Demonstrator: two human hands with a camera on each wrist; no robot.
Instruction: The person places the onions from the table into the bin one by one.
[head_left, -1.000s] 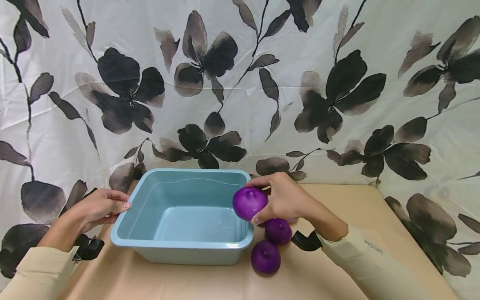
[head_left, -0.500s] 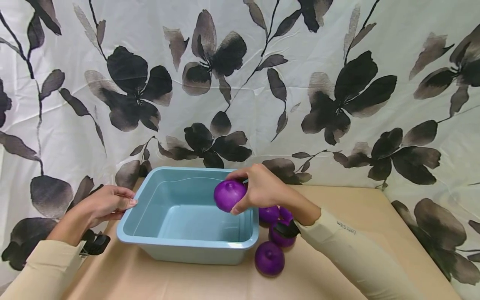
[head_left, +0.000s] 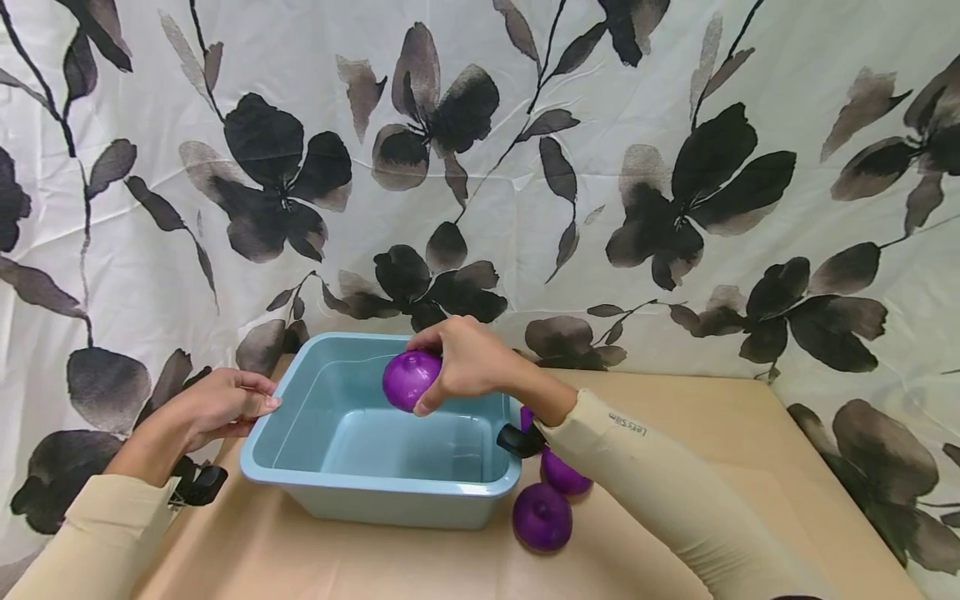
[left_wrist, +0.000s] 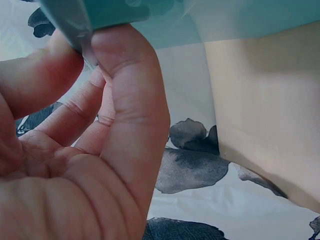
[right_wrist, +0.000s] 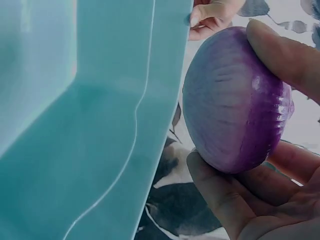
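Observation:
A light blue plastic tub (head_left: 378,487) stands on the tan table. My right hand (head_left: 457,362) grips a purple onion (head_left: 409,379) and holds it over the tub's inside, near the back wall. In the right wrist view the onion (right_wrist: 235,100) fills my curled fingers (right_wrist: 280,52) beside the tub's wall (right_wrist: 100,150). My left hand (head_left: 225,404) holds the tub's left rim; the left wrist view shows thumb and fingers (left_wrist: 127,95) pinching that rim (left_wrist: 70,20). Three more purple onions lie right of the tub, the nearest (head_left: 542,517) in front, the others (head_left: 564,475) partly hidden by my right sleeve.
A white curtain (head_left: 480,167) printed with black flowers hangs right behind the table and drapes down both sides. The tan tabletop (head_left: 712,433) stretches bare to the right of the onions. The tub's inside (head_left: 405,446) holds nothing.
My right hand has carried the onion leftward from the tub's right rim to above its inside. The left hand has stayed on the left rim.

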